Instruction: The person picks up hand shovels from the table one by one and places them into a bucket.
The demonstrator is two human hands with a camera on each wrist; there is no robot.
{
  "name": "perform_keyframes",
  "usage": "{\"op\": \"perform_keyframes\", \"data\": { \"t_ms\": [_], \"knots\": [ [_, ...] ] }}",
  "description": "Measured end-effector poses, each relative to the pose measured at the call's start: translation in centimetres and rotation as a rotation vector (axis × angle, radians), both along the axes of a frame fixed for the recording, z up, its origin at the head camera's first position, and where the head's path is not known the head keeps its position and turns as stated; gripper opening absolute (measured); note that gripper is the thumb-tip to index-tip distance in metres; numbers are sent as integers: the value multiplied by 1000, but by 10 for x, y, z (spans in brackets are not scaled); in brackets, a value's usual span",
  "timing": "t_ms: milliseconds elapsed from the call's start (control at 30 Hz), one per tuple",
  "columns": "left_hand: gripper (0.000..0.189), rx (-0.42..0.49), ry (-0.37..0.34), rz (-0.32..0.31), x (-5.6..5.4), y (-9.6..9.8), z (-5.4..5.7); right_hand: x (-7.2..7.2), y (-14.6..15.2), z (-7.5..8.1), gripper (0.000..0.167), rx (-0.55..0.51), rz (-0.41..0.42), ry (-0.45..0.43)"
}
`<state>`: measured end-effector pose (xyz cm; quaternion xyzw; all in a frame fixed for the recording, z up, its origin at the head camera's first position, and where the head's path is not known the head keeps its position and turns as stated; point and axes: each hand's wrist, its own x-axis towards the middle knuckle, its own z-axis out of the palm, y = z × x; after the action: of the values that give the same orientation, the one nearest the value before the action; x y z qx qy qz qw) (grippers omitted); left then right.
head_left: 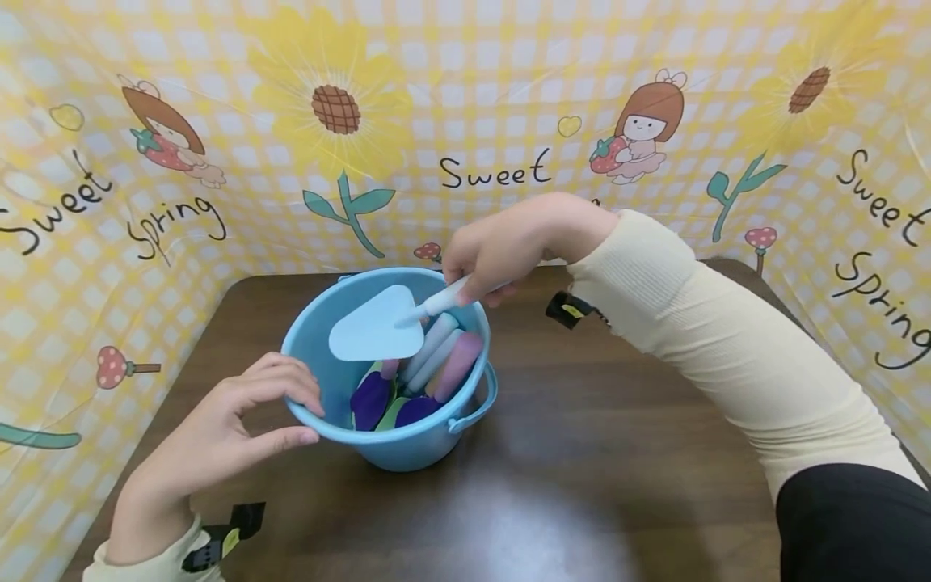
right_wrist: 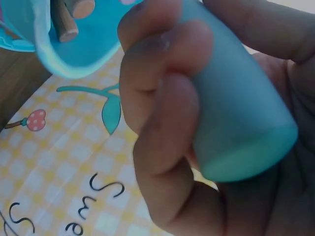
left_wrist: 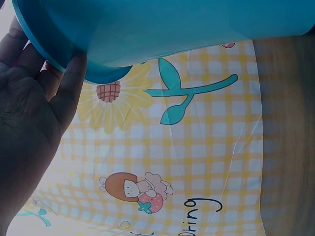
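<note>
A light blue bucket [head_left: 410, 457] stands on the table, tilted a little toward the left hand. My left hand [head_left: 233, 412] grips its near-left rim, fingers over the edge and thumb outside, as the left wrist view also shows on the bucket wall [left_wrist: 172, 29]. Over the bucket's mouth, my right hand [head_left: 502, 242] holds a light blue toy trowel [head_left: 378, 327] by its handle. Fingers curl round the thick handle [right_wrist: 246, 113] in the right wrist view. Inside the bucket lie several tools with blue and pink handles [head_left: 458, 364] and dark purple parts [head_left: 371, 398], partly hidden by the blade.
The brown wooden table [head_left: 618, 453] spreads right of and in front of the bucket. The bucket's carrying handle [head_left: 483, 408] hangs down at its right side. A yellow checked cloth [head_left: 465, 97] with printed flowers and figures walls the back and sides.
</note>
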<state>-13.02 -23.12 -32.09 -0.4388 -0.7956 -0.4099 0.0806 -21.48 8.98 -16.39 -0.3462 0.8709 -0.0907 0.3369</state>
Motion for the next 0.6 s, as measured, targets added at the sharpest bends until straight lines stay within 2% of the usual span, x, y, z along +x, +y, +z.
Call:
{"op": "perform_keyframes", "data": {
  "t_ms": [300, 467, 600],
  "knots": [
    [50, 33, 25, -21, -1, -1, -3, 3, -42, 1, 18, 241, 102, 66],
    [50, 30, 13, -28, -1, -2, -2, 6, -59, 1, 21, 312, 176, 96],
    [49, 17, -10, -24, -1, -1, 1, 7, -70, -2, 19, 347, 179, 81]
  ]
}}
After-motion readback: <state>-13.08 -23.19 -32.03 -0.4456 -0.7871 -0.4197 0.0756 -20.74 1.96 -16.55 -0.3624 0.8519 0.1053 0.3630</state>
